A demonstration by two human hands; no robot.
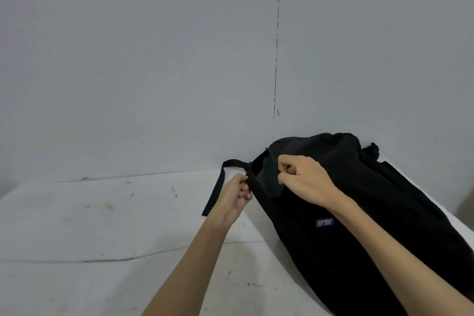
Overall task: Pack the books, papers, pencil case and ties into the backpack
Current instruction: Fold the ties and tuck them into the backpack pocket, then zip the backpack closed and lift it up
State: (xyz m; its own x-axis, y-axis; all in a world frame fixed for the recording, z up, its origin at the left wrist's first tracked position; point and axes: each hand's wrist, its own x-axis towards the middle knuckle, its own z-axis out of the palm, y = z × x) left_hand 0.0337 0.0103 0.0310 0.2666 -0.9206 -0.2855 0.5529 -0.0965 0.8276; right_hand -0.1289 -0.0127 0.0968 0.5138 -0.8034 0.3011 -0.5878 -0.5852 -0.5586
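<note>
Wall: plain pale grey, filling the upper part of your view; a thin dark broken line runs down it towards the backpack.
Desk: white, scuffed, with brownish stains and small dark specks; a long crease or crack crosses it in front of you; its far edge meets the wall.
Backpack: black fabric, lying on the right side of the desk against the wall, its mouth turned towards the wall and part open, dark green showing inside; a small blue label sits on the near face.
Strap: black webbing, looping from the backpack's left edge down onto the desk.
Right hand: yours, curled, pinching the upper edge of the opening.
Left hand: yours, fingers curled round the near rim of the opening, beside the strap.
</note>
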